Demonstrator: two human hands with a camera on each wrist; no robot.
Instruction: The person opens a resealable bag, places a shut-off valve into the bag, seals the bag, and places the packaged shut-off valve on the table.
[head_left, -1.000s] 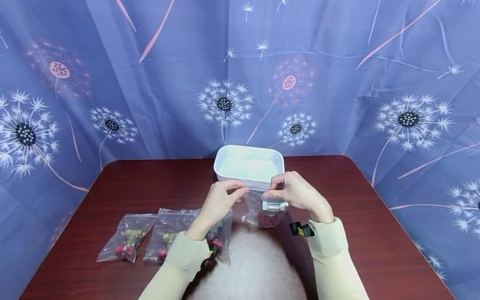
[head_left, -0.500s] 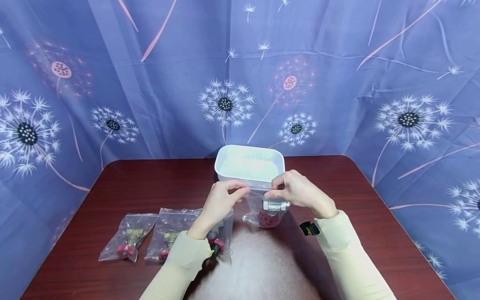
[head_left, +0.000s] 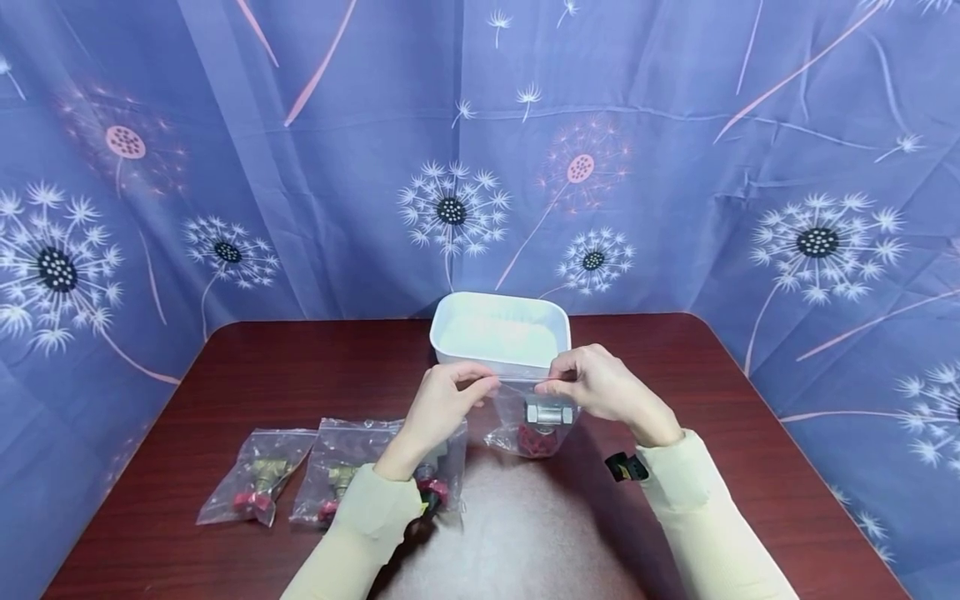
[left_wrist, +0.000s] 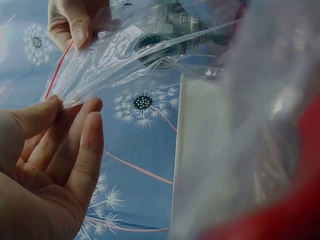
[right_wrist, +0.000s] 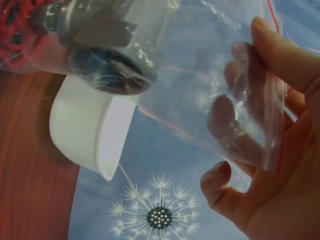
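Note:
A clear zip bag (head_left: pixel 506 412) with a red line along its mouth hangs upright between my hands, in front of the white tub. Inside it is a silver valve (head_left: pixel 547 414) with a red handwheel (head_left: pixel 537 440) at the bottom. My left hand (head_left: pixel 442 406) pinches the left corner of the bag's mouth between thumb and forefinger. At the right end of the mouth, my right hand (head_left: pixel 603 385) holds the zip strip, some of its fingers showing through the plastic in the right wrist view. Close up, the valve's round port (right_wrist: pixel 112 71) faces that wrist camera.
Behind the bag stands a white tub (head_left: pixel 498 321) at the table's back edge. To the left lie a bagged brass valve (head_left: pixel 262 479) with a red handle and further bagged valves (head_left: pixel 337 483), partly covered by my left forearm. A patterned blue curtain (head_left: pixel 360 208) surrounds the table.
My right hand has slid slightly right along the bag's mouth, and its forearm has swung outward to the right. The left hand keeps its pinch in nearly the same place.

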